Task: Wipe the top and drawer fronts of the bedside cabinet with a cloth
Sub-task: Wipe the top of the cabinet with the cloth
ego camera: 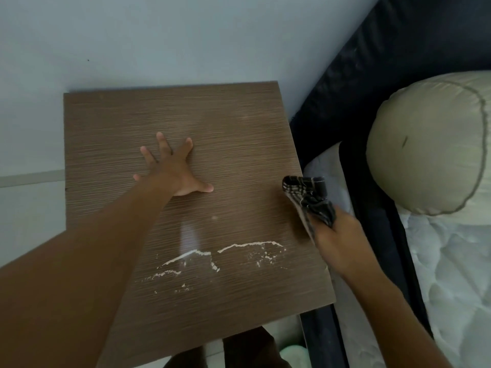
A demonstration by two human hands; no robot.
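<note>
The bedside cabinet's brown wood-grain top [239,134] fills the middle of the view, with white chipped streaks near its front edge. My left hand [174,170] lies flat on the top with fingers spread. My right hand [337,235] grips a dark checked cloth [309,197] at the cabinet's right edge; the cloth sticks up out of my fist, just above the surface. The drawer fronts are hidden below the top.
A pale wall [159,43] stands behind the cabinet. On the right is a bed with a dark frame [353,107], a white quilted mattress [457,274] and a beige pillow [430,144]. A strip of light floor [29,203] shows at left.
</note>
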